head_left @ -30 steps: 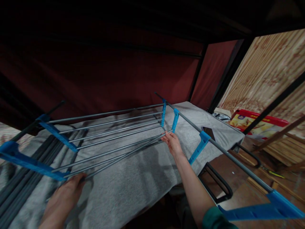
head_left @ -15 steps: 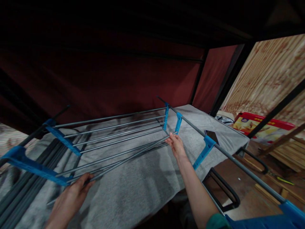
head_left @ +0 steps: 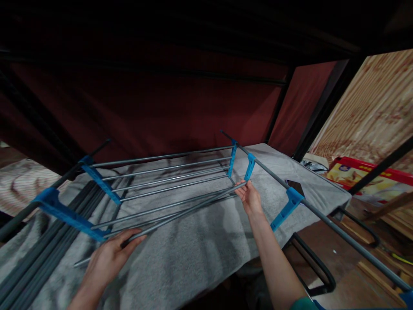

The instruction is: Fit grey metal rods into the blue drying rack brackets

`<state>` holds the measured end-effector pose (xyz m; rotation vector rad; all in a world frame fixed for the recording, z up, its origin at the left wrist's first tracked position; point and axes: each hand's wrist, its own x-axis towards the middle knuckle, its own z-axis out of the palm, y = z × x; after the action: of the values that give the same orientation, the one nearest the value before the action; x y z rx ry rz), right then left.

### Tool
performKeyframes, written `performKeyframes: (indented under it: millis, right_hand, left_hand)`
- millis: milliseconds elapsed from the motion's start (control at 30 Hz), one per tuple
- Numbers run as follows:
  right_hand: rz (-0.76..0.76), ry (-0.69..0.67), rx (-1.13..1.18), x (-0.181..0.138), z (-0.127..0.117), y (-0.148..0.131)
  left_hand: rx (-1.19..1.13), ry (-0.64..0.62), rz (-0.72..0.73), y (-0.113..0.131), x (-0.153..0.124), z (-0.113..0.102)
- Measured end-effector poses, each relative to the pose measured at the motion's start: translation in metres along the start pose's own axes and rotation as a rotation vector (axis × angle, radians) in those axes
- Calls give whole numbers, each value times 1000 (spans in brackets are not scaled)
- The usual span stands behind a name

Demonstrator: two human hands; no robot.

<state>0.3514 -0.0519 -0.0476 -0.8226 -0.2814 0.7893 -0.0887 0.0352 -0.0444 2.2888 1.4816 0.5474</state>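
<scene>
My left hand (head_left: 111, 256) is closed around the near end of a thin grey metal tube (head_left: 193, 208), at the left, beside a long blue plastic bracket (head_left: 72, 217). My right hand (head_left: 251, 199) pinches the tube's far end, just below a short blue bracket (head_left: 250, 165). The tube slants across other thin rods of a rack frame. Behind it, several rods (head_left: 174, 189) run between a left blue bracket (head_left: 102, 183) and a right blue bracket (head_left: 232, 158). Whether the held tube touches the short bracket, I cannot tell.
Grey cloth (head_left: 193, 254) covers the surface under the rack. Thicker grey tubes (head_left: 48, 254) lie in a bundle at the left. A phone (head_left: 295, 187) lies near another blue bracket (head_left: 287, 206) on the right side rail (head_left: 342, 234). A red and yellow box (head_left: 364, 178) stands beyond.
The view has shifted so that everything sits slightly farther right. Both hands keep hold of the tube, and its far end is now at the foot of the short blue bracket.
</scene>
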Motion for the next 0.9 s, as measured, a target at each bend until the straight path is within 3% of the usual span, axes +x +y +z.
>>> performKeyframes:
  millis: [267, 467, 700, 900]
  right_hand:
    - [50, 71, -1, 7, -11, 2]
    - [123, 117, -64, 14, -27, -3]
    - [165, 248, -137, 23, -38, -5]
    - [148, 367, -84, 28, -53, -1]
  left_hand:
    - [100, -67, -59, 24, -5, -6]
    - [147, -51, 34, 51, -15, -16]
    - [48, 67, 163, 45, -13, -7]
    - [88, 339, 4, 27, -17, -9]
